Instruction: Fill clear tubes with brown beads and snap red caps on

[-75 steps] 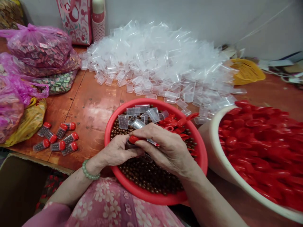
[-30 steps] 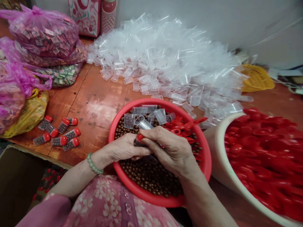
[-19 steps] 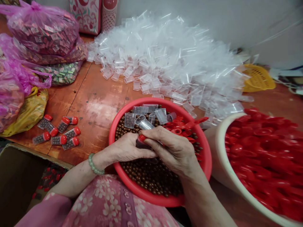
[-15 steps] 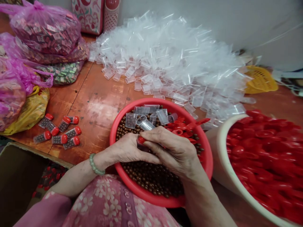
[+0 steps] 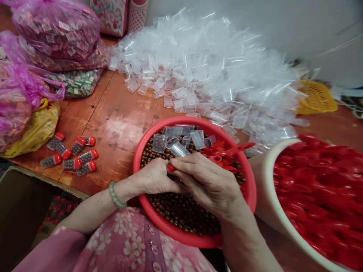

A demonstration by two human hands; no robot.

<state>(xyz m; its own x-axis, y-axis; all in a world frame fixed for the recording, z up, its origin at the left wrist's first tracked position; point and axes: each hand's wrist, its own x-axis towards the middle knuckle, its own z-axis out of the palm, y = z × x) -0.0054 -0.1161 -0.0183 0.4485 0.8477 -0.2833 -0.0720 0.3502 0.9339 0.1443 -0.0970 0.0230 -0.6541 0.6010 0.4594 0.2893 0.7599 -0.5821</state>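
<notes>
Over a red basin [image 5: 138,158] of brown beads [image 5: 184,215], my two hands meet around one small container. My left hand [image 5: 157,175] is closed around its body, which the fingers almost fully hide. The fingers of my right hand [image 5: 212,179] pinch at its red cap [image 5: 170,168]. Clear plastic tubes [image 5: 177,147] lie on the beads just beyond my hands. Beside them, in the same basin, sit loose red caps [image 5: 217,155].
Filled red-capped tubes [image 5: 72,164] lie left on the wooden table [image 5: 113,124]. A cardboard box [image 5: 17,211] stands below. Pink bags [image 5: 56,34] sit back left, a heap of clear tubes [image 5: 204,60] behind. A white bucket [image 5: 268,177] of red caps and a yellow basket [image 5: 317,96] are right.
The view has shifted slightly, so most things appear a little to the right. Both hands keep nearly the same hold at the red cap; less of the tube's body shows beneath it.
</notes>
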